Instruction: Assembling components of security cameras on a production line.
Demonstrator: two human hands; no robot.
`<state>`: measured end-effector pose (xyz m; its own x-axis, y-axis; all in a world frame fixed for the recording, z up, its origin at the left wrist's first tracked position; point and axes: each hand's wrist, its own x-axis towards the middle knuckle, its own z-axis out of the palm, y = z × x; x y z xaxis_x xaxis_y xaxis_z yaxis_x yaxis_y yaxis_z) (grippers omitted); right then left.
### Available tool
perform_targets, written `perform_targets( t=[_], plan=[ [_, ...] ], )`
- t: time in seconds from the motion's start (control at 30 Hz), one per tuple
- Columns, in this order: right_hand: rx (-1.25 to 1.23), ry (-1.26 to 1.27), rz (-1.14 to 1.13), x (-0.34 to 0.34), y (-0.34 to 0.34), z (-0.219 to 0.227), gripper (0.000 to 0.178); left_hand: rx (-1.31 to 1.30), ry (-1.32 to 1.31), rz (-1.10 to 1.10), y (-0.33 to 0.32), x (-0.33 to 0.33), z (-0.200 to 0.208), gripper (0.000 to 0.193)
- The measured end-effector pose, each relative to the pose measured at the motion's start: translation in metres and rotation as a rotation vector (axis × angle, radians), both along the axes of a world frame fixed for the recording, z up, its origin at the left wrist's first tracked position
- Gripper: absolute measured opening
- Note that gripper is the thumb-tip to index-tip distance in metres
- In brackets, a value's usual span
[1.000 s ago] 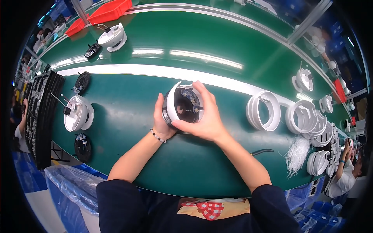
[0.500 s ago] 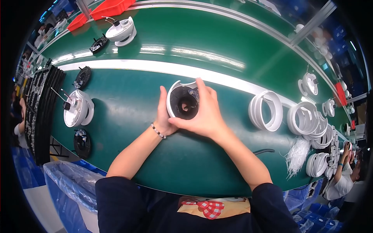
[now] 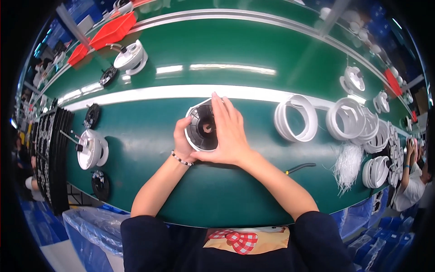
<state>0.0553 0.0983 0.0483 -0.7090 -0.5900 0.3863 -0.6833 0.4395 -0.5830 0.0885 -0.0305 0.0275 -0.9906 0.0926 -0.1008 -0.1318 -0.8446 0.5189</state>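
Between my two hands, above the middle of the green table, is a white round housing with a glossy black ring-shaped insert and a dark hole at its centre. My left hand is closed round its left side, a fingertip on the rim. My right hand lies along its right side, the fingers together and stretched over the rim, the thumb at the lower edge. The palm hides that side of the housing. Near my right forearm lies a cutting tool with dark jaws and a yellow part, partly covered by the arm.
White rings stand at the right, beside a bundle of white ties. At the left are a white housing with wires, black round parts and stacked black trays. A conveyor belt runs behind, carrying another white unit.
The housing has turned in my hands, showing more of its segmented black inner wall. My right fingers have straightened along its side. The head view has shifted, and more of the cutting tool shows.
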Motion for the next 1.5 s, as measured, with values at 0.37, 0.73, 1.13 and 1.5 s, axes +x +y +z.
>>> perform_targets(
  t=[0.37, 0.73, 1.13, 1.5],
  plan=[
    [0.171, 0.438, -0.352, -0.007, 0.111, 0.045, 0.030, -0.081, -0.081, 0.200, 0.000, -0.199, -0.025, 0.031],
    [0.178, 0.288, -0.326, -0.009, 0.135, 0.014, 0.010, -1.195, 0.315, 0.937, -0.108, -0.137, -0.002, 0.015],
    [0.002, 0.369, 0.297, 0.043, 0.076, 0.015, 0.016, -2.609, -0.542, 0.557, -0.325, -0.110, -0.038, 0.044],
    [0.344, 0.181, 0.384, 0.058, 0.040, -0.011, 0.021, -2.755, -0.373, 0.175, -0.188, -0.057, 0.017, 0.028]
  ],
)
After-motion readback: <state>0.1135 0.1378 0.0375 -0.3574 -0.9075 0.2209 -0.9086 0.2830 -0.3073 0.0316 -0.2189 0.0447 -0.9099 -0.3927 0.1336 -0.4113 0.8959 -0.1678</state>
